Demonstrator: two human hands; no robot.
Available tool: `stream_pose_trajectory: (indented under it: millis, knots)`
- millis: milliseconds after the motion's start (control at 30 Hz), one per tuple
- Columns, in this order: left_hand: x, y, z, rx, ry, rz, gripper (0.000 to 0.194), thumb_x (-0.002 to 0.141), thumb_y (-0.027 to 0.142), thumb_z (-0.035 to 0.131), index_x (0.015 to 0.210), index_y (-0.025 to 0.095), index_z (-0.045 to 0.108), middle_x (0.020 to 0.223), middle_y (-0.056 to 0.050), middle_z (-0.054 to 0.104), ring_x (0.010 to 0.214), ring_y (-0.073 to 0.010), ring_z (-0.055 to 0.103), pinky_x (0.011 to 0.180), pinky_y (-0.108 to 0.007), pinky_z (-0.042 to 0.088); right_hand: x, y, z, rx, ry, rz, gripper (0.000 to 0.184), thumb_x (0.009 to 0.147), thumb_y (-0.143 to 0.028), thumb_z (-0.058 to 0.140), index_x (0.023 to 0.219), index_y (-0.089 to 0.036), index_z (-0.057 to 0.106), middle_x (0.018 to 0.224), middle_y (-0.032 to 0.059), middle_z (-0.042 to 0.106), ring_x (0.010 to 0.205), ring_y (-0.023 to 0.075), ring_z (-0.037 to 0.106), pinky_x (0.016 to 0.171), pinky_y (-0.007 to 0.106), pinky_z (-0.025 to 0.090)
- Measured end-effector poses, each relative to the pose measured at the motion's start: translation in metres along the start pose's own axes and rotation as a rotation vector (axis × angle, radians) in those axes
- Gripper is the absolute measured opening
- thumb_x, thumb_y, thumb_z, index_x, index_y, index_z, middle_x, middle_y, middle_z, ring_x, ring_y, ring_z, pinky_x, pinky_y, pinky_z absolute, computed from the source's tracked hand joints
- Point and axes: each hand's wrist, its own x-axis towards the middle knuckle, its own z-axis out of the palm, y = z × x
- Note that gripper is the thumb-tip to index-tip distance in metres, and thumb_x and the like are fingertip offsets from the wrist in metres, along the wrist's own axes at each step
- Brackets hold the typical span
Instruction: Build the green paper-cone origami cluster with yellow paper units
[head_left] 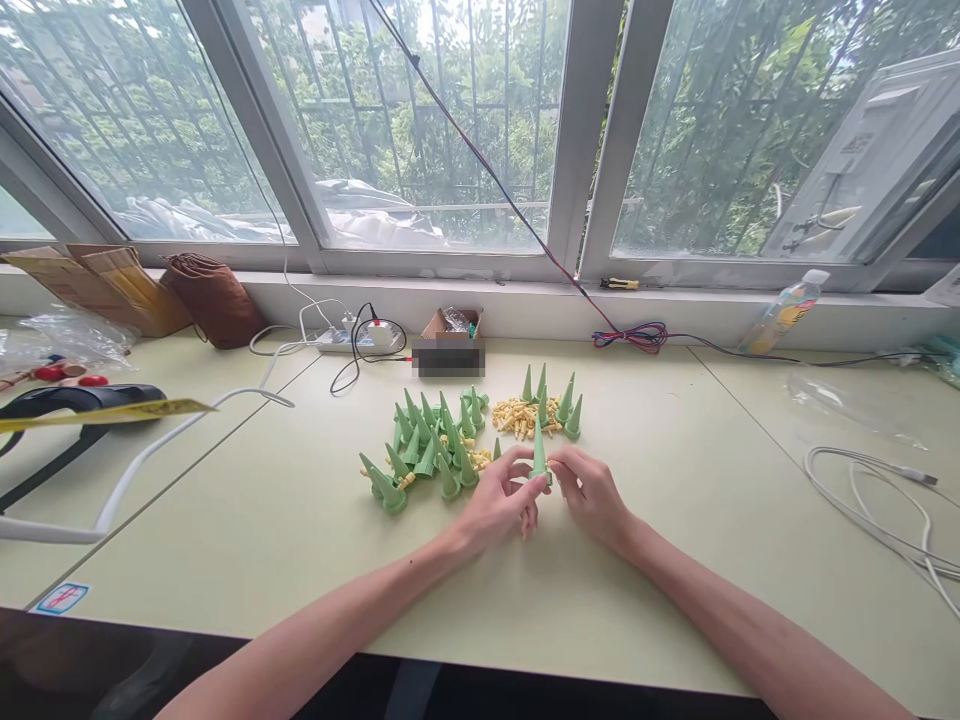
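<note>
Between the fingers of my left hand point(501, 492) stands a green cone-shaped nozzle point(539, 455), tip up, with a wider base. My right hand point(589, 490) is closed in a pinch at the nozzle's right side, where a bit of yellow shows by the fingertips; it appears to be a small yellow piece. Left of my hands lies a cluster of similar green nozzles point(426, 455), some with yellow pieces at them. Behind my hands is a heap of small yellow pieces point(517, 417), with several green nozzles point(568, 400) standing around it.
A power strip point(360, 338) and a small cardboard box point(454, 325) sit at the back. A plastic bottle point(784, 312) leans by the window sill. White cable point(885, 500) lies right; a black strapped device point(82, 410) and brown pouch point(208, 300) are left.
</note>
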Motion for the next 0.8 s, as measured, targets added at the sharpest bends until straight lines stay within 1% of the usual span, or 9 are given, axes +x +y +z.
stream_pose_trajectory:
  millis: [100,200,367,467,567,600,667,733,800]
  knots:
    - [0.001,-0.004,-0.001,0.006,0.005,0.012,0.044,0.086,0.05,0.067,0.111,0.019,0.047,0.085,-0.001,0.061,0.041,-0.0091,0.06,0.037,-0.021,0.049,-0.001,0.0,0.0,0.019,0.002,0.027,0.025,0.103,-0.023,0.041,0.082,-0.021,0.053,0.07,-0.0009,0.055,0.057,0.012,0.048,0.057,0.025,0.039]
    - [0.003,-0.01,-0.001,0.028,0.02,0.053,0.043,0.086,0.049,0.067,0.112,0.022,0.046,0.09,0.0,0.059,0.042,-0.0078,0.06,0.037,-0.02,0.048,-0.002,-0.001,0.0,0.017,0.016,0.053,0.026,0.103,-0.026,0.042,0.08,-0.02,0.053,0.067,-0.0014,0.052,0.055,0.0122,0.046,0.055,0.025,0.038]
    - [0.003,-0.016,0.0,0.127,0.072,0.11,0.04,0.087,0.045,0.066,0.114,0.024,0.046,0.098,0.0,0.054,0.044,-0.0059,0.059,0.038,-0.019,0.048,-0.001,-0.003,-0.001,0.001,0.036,0.075,0.028,0.102,-0.027,0.042,0.075,-0.02,0.05,0.065,-0.0015,0.048,0.055,0.0124,0.042,0.055,0.026,0.036]
    - [0.002,-0.017,0.0,0.198,0.088,0.148,0.039,0.087,0.045,0.066,0.114,0.023,0.048,0.099,-0.001,0.056,0.044,-0.0052,0.058,0.039,-0.019,0.047,0.001,-0.005,-0.001,-0.014,0.045,0.07,0.028,0.101,-0.025,0.043,0.074,-0.02,0.048,0.064,-0.002,0.046,0.055,0.0121,0.039,0.054,0.025,0.034]
    - [0.001,-0.016,-0.001,0.279,0.118,0.151,0.038,0.087,0.044,0.066,0.114,0.022,0.05,0.099,-0.003,0.06,0.043,-0.0048,0.056,0.041,-0.019,0.046,0.002,-0.007,-0.002,-0.025,0.05,0.075,0.03,0.1,-0.025,0.044,0.07,-0.02,0.045,0.062,-0.003,0.042,0.055,0.0116,0.036,0.053,0.025,0.032]
    - [0.001,-0.016,-0.001,0.314,0.127,0.152,0.038,0.087,0.043,0.066,0.115,0.022,0.051,0.097,-0.003,0.062,0.043,-0.0049,0.055,0.042,-0.019,0.046,0.002,-0.008,-0.002,-0.025,0.052,0.08,0.031,0.1,-0.025,0.044,0.069,-0.02,0.043,0.061,-0.0036,0.039,0.054,0.0115,0.034,0.052,0.025,0.031]
    - [0.001,-0.017,-0.001,0.388,0.14,0.174,0.037,0.088,0.04,0.065,0.118,0.021,0.053,0.086,-0.001,0.064,0.044,-0.0059,0.055,0.045,-0.019,0.047,0.002,-0.009,-0.002,-0.016,0.049,0.1,0.034,0.1,-0.027,0.044,0.066,-0.02,0.041,0.059,-0.004,0.037,0.053,0.0113,0.033,0.051,0.025,0.029]
    - [0.002,-0.017,-0.002,0.451,0.144,0.217,0.035,0.09,0.036,0.063,0.12,0.021,0.056,0.071,0.003,0.061,0.046,-0.0072,0.054,0.048,-0.019,0.047,0.003,-0.01,-0.002,-0.006,0.045,0.125,0.036,0.101,-0.029,0.043,0.066,-0.02,0.041,0.058,-0.0037,0.038,0.052,0.0115,0.034,0.051,0.026,0.029]
    - [0.002,-0.018,-0.003,0.494,0.152,0.261,0.034,0.09,0.032,0.062,0.122,0.021,0.058,0.066,0.004,0.058,0.048,-0.0081,0.053,0.049,-0.019,0.047,0.003,-0.01,-0.002,0.002,0.042,0.147,0.038,0.101,-0.033,0.042,0.066,-0.02,0.043,0.059,-0.0028,0.041,0.052,0.0117,0.035,0.051,0.026,0.029]
